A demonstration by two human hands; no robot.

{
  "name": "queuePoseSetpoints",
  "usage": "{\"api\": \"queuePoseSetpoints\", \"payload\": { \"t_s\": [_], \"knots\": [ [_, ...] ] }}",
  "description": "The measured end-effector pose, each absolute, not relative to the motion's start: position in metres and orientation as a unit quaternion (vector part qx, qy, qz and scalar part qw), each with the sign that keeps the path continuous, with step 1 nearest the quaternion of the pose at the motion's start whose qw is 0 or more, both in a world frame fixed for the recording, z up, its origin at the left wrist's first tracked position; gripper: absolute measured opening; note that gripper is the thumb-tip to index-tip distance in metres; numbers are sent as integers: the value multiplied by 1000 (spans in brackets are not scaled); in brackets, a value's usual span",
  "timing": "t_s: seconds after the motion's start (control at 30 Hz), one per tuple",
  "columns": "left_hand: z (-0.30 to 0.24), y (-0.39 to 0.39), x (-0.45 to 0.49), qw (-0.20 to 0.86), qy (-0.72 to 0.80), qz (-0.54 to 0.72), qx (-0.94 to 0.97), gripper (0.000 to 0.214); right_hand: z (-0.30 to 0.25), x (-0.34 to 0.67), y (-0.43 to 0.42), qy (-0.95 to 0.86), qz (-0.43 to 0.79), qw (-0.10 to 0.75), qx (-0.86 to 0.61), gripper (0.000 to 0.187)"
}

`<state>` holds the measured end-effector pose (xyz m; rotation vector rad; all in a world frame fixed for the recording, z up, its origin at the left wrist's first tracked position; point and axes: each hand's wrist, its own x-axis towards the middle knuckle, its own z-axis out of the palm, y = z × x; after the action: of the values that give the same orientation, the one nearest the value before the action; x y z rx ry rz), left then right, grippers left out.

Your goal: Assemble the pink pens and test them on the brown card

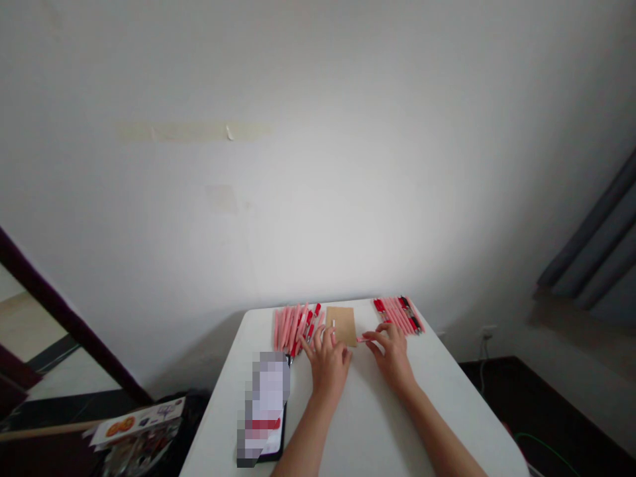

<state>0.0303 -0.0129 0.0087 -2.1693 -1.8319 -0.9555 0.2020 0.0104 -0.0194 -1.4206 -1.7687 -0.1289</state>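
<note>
My left hand point(330, 364) reaches over the table with its fingers spread, next to the left pile of pens. Its fingertips overlap the lower left part of a brown card or paper packet point(344, 319); a small white mark shows on that surface. On the other side, my right hand point(393, 354) pinches a thin pink pen point(364, 339) whose end points toward the packet's lower right corner. Most of this pen is hidden by the fingers. Several pink and red pens point(285, 324) lie loosely at the left. More pink, red and black pens point(397, 313) lie side by side at the right.
A smartphone point(278, 437), partly pixelated, lies on the white table point(377, 424) left of my arms. The wall point(318, 165) rises behind the table's far edge. A dark bag of clutter point(144, 447) stands at lower left, and a curtain point(596, 252) hangs at right.
</note>
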Motion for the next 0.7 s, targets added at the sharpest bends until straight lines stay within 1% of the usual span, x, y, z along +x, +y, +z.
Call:
{"api": "queuePoseSetpoints", "payload": {
  "t_s": [0.2,0.5,0.7],
  "knots": [
    [12,-16,29,65,-616,-319,-718,5,-13,202,7,-712,-64,402,-572,21],
    [16,-17,22,66,-638,-329,-693,13,-9,199,5,-726,-56,360,-583,16],
    [16,-16,21,70,-640,-331,-690,18,-9,199,4,-736,-58,327,-590,20]
  ]
}}
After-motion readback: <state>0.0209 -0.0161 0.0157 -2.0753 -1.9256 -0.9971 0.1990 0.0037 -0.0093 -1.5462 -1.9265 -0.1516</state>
